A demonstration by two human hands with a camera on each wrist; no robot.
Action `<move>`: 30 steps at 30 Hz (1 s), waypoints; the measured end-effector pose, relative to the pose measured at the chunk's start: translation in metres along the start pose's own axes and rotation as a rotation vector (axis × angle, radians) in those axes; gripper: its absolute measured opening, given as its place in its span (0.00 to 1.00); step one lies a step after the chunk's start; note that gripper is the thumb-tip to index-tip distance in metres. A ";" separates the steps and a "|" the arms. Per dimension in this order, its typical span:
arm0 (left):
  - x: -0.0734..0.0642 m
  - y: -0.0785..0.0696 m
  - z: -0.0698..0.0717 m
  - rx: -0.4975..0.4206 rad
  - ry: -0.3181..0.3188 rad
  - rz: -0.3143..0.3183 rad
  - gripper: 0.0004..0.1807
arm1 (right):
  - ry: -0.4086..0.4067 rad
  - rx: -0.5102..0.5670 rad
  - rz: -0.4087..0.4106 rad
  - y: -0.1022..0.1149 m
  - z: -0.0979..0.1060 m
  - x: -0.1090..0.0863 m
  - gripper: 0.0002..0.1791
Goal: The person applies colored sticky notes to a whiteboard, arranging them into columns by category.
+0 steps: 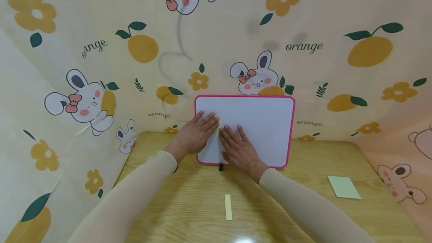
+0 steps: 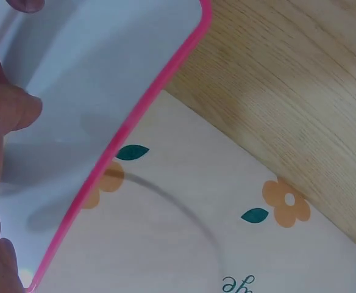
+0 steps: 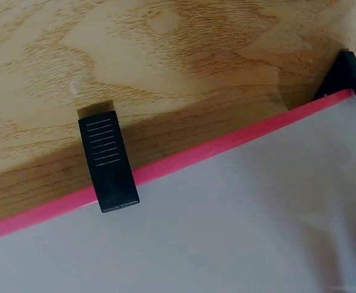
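A small whiteboard (image 1: 261, 130) with a pink rim leans upright near the back of the table. Against its left half lies a narrow yellow paper strip (image 1: 218, 126), partly covered by fingers. To the left of the strip my left hand (image 1: 197, 134) rests on the board with its fingers extended; in the left wrist view its thumb (image 2: 19, 110) shows at the edge. My right hand (image 1: 241, 151) lies flat on the board just right of the strip, fingers straight. The right wrist view shows black stand clips (image 3: 109, 162) at the board's lower rim, but no hand.
A second pale yellow strip (image 1: 228, 207) lies on the wooden table (image 1: 189, 205) between the forearms. Farther right is a light green pad of paper (image 1: 344, 187). A printed cloth (image 1: 216, 36) with rabbits and oranges rises behind the board and along both sides.
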State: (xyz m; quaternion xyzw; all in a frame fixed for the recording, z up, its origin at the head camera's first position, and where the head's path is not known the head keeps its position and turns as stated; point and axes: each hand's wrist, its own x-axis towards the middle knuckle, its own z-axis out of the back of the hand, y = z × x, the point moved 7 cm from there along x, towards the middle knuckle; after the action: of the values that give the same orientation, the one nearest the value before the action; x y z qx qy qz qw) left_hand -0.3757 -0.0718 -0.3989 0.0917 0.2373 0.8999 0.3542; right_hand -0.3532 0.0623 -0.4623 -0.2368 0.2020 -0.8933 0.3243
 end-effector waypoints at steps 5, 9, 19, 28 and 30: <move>-0.002 0.001 0.002 0.008 -0.013 -0.011 0.38 | 0.004 0.004 0.014 0.002 0.001 0.001 0.42; 0.001 -0.003 0.004 0.013 -0.031 -0.041 0.40 | 0.004 -0.004 0.015 0.003 0.001 0.000 0.42; -0.010 0.012 -0.005 0.039 -0.032 -0.026 0.36 | 0.047 -0.025 0.042 0.004 -0.003 -0.004 0.42; 0.000 0.001 0.002 0.013 -0.077 -0.065 0.38 | 0.035 0.021 0.040 0.006 -0.003 -0.007 0.41; 0.001 0.002 0.003 0.010 -0.072 -0.050 0.38 | 0.033 0.029 0.038 0.006 -0.003 -0.007 0.41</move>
State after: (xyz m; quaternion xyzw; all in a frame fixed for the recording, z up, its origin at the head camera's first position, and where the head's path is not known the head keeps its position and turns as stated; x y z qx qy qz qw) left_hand -0.3769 -0.0712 -0.3953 0.1200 0.2308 0.8858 0.3843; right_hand -0.3471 0.0627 -0.4696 -0.2135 0.1988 -0.8936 0.3411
